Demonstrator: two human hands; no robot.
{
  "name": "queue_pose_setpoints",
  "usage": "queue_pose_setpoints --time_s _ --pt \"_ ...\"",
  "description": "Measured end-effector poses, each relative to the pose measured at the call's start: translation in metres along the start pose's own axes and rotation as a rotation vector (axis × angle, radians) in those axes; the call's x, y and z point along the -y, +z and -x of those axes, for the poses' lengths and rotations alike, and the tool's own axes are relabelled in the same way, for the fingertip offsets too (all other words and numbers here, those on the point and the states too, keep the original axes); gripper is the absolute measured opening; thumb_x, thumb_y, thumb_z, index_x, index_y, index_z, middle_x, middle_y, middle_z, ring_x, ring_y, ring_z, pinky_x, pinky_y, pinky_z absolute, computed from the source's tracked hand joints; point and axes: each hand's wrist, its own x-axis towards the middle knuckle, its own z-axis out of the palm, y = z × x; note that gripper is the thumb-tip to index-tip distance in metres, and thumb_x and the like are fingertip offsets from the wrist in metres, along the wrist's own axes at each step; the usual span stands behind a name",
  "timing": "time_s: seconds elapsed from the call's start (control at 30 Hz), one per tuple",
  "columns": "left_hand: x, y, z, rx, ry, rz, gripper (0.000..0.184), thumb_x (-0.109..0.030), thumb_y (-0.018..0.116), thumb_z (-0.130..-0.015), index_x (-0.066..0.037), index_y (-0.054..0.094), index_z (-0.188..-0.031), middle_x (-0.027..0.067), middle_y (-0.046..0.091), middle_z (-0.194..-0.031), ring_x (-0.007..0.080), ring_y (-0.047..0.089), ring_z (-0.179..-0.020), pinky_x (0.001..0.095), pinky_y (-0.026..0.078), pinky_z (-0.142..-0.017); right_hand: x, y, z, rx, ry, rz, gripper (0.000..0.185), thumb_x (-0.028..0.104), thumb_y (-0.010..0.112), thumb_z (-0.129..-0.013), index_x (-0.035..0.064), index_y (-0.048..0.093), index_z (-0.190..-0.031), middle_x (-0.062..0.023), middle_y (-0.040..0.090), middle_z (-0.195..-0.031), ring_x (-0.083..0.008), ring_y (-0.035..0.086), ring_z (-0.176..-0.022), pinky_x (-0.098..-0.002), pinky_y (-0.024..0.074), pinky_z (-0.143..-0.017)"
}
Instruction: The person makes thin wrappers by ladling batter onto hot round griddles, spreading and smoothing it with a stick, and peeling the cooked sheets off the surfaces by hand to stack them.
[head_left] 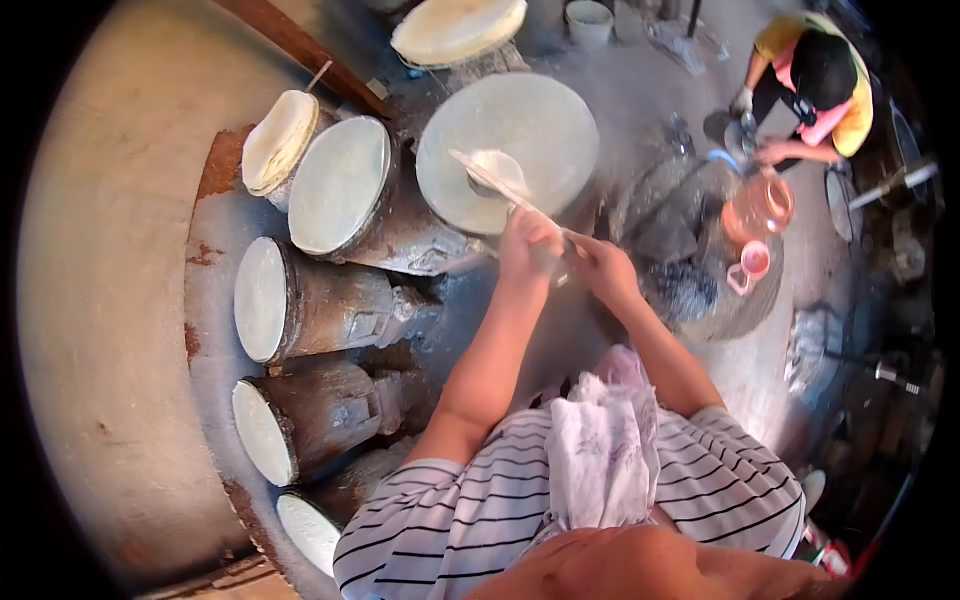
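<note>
A long thin wooden stick (525, 200) is gripped in both of my hands. My left hand (532, 238) wraps round its middle, and my right hand (598, 262) closes on its near end, slightly lower and to the right. The stick's far end reaches over a big round whitish plate (555, 125) on a metal drum. Under the stick, on that plate, lies a small pale round piece (497, 168), partly hidden by it. Neither hand touches the plate.
More drums with pale round tops (340, 185) curve down the left side. Stacks of thin round sheets (458, 28) stand at the top and upper left. At right are an orange jug (765, 208), a pink cup (755, 260) and a crouching person (825, 85).
</note>
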Motion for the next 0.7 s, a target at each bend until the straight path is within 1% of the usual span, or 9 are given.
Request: queue_pose_setpoints --time_s 0.1,0.17,0.27,0.33,0.4,0.47,0.57,0.63,0.7 --pt "0.003 0.034 0.034 0.08 -0.133 0.27 0.035 -0.019 0.044 -0.096 -0.013 0.034 -0.062 -0.003 0.033 -0.049 0.0079 0.036 -0.036 0.0247 0.034 -0.031 -0.039 -0.042 -0.056 0.069 0.46 -0.4 0.035 0.017 0.062 -0.083 0.0142 0.062 -0.118 -0.013 0.064 -0.078 -0.029 0.061 -0.07 -0.0365 0.048 -0.067" --pt "0.027 0.034 0.047 0.227 0.01 0.118 0.029 -0.019 0.043 -0.096 -0.001 0.049 -0.074 -0.0021 0.034 -0.05 0.0078 0.036 -0.035 0.0241 0.035 -0.032 -0.068 -0.056 -0.078 0.263 0.278 -0.179 0.036 0.017 0.062 -0.083 0.0137 0.062 -0.118 -0.0139 0.064 -0.081 -0.0323 0.061 -0.073 -0.0374 0.0482 -0.068" --pt "0.036 0.049 0.041 0.33 0.138 0.157 0.027 -0.014 0.042 -0.096 0.008 0.053 -0.107 -0.002 0.036 -0.053 0.0075 0.034 -0.034 0.022 0.036 -0.032 -0.068 -0.04 -0.051 0.396 0.004 -0.039 0.033 0.021 0.063 -0.082 0.0192 0.063 -0.115 -0.0158 0.063 -0.081 -0.0324 0.062 -0.078 -0.0387 0.0485 -0.071" --pt "0.031 0.055 0.041 0.37 0.166 0.18 0.03 -0.015 0.041 -0.097 0.009 0.051 -0.113 -0.0014 0.036 -0.054 0.0074 0.035 -0.034 0.0213 0.036 -0.032 -0.061 -0.041 -0.045 0.409 -0.122 -0.013 0.032 0.025 0.064 -0.081 0.0234 0.064 -0.113 -0.0174 0.063 -0.084 -0.033 0.062 -0.081 -0.0405 0.0485 -0.072" --pt "0.028 0.055 0.053 0.372 0.203 0.259 0.043 -0.016 0.042 -0.096 0.013 0.039 -0.129 -0.0009 0.036 -0.052 0.0076 0.036 -0.034 0.0227 0.033 -0.028 -0.07 -0.055 -0.068 0.325 0.029 0.043 0.031 0.021 0.061 -0.084 0.0177 0.064 -0.114 -0.0178 0.063 -0.087 -0.0336 0.062 -0.078 -0.0405 0.0493 -0.07" --pt "0.034 0.044 0.085 0.463 0.188 0.214 0.045 -0.017 0.041 -0.097 0.006 0.036 -0.135 -0.0009 0.037 -0.052 0.007 0.035 -0.034 0.0225 0.033 -0.028 -0.077 -0.068 -0.082 0.255 0.002 0.064 0.026 0.018 0.058 -0.085 0.0121 0.065 -0.11 -0.0172 0.063 -0.083 -0.0335 0.062 -0.077 -0.0411 0.0493 -0.067" --pt "0.036 0.021 0.168 0.64 0.341 -0.064 0.045 -0.018 0.04 -0.098 -0.009 0.035 -0.141 -0.0011 0.035 -0.052 0.0054 0.033 -0.033 0.0219 0.035 -0.028 -0.071 -0.013 -0.038 0.473 -0.47 -0.123 0.025 0.018 0.059 -0.085 0.0146 0.065 -0.109 -0.0139 0.062 -0.08 -0.032 0.061 -0.074 -0.0402 0.0487 -0.066" --pt "0.059 0.009 0.255 0.737 0.563 -0.317 0.048 -0.02 0.043 -0.097 -0.021 0.032 -0.144 -0.002 0.034 -0.051 0.0045 0.032 -0.033 0.0211 0.033 -0.028 -0.016 0.02 0.002 0.997 -0.52 -0.033 0.027 0.018 0.063 -0.082 0.0166 0.065 -0.109 -0.0119 0.06 -0.078 -0.0305 0.06 -0.072 -0.0386 0.0484 -0.066" --pt "0.112 -0.002 0.347 0.836 0.812 -0.611 0.051 -0.02 0.045 -0.097 -0.026 0.028 -0.145 -0.0041 0.032 -0.051 0.0038 0.031 -0.035 0.02 0.031 -0.031 0.017 0.058 0.062 1.231 -0.568 -0.371 0.031 0.019 0.067 -0.079 0.018 0.066 -0.111 -0.0108 0.059 -0.076 -0.029 0.059 -0.072 -0.0372 0.0477 -0.065"
